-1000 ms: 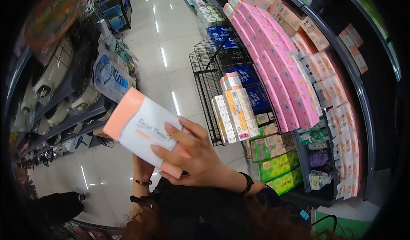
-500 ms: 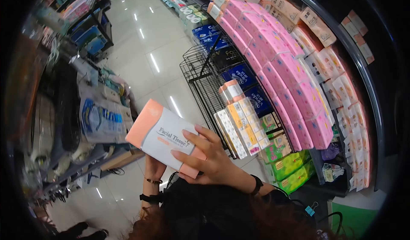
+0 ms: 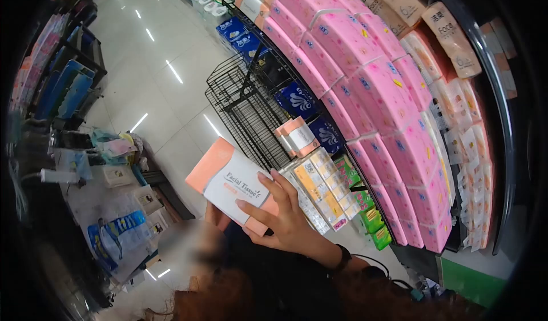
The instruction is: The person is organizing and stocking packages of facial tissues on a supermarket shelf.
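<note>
A peach-and-white pack of facial tissue [image 3: 231,185] is held up at a tilt in front of my body, its printed front facing me. My right hand [image 3: 283,213] grips the lower right end, fingers spread across the front and thumb under the bottom edge. Behind the lower left side, my left hand [image 3: 213,215] supports the pack; its fingers are hidden there and a blurred patch covers the area by the wrist. Just beyond my right hand stands a stack of white-and-yellow tissue packs [image 3: 321,187], with smaller peach-and-white packs [image 3: 301,137] on top.
Pink tissue bundles [image 3: 365,92] are piled high on the right, before a shelf of Face tissue packs [image 3: 451,38]. A black wire basket [image 3: 237,101] stands ahead, near blue packs [image 3: 299,99]. Shelved goods [image 3: 117,238] line the left side, across the tiled floor [image 3: 151,87].
The view has turned and moved closer to the pink bundles. The facial tissue pack sits slightly farther right and lower in view, still in the same grip.
</note>
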`<state>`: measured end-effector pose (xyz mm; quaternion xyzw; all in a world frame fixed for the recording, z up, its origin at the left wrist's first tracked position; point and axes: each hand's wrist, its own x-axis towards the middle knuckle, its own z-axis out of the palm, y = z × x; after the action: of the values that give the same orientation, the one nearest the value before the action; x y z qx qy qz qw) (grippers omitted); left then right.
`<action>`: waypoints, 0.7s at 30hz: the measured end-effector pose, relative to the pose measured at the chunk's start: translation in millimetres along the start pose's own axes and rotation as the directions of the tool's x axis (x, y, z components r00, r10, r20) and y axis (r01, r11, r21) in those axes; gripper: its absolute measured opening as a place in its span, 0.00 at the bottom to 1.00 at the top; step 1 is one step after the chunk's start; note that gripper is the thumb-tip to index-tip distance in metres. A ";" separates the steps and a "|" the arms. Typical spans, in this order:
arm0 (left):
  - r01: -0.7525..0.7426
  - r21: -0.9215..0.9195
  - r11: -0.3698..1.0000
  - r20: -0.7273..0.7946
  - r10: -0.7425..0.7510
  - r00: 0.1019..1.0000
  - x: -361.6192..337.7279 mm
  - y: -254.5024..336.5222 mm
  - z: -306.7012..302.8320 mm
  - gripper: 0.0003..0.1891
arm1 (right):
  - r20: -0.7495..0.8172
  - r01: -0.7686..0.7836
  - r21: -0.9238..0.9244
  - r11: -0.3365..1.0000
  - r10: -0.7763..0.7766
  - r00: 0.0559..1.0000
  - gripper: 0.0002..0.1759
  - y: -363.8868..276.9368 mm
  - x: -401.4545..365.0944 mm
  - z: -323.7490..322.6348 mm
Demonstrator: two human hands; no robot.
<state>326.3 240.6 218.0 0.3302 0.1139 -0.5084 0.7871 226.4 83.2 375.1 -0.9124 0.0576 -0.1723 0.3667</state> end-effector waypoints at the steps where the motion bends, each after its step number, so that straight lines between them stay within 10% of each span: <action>1: 0.028 -0.007 1.000 -0.014 -0.028 1.000 15.1 -5.5 -8.4 0.41 | 0.011 -0.030 0.003 1.000 0.030 0.999 0.33 11.4 -0.4 6.2; 11: 0.281 -0.069 0.957 0.075 -0.276 0.958 173.4 -80.4 -94.6 0.33 | -0.028 -0.358 -0.127 0.925 0.357 0.934 0.34 129.6 5.8 56.1; 21: 0.231 0.026 0.973 -0.222 -0.219 0.950 219.6 -93.8 -78.5 0.31 | -0.098 -0.461 -0.131 0.878 0.452 0.887 0.39 188.4 -13.5 88.0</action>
<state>356.9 106.5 7.7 0.3888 0.2229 -0.5585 0.6980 249.2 7.0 182.5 -0.8920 0.2956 -0.1054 0.3253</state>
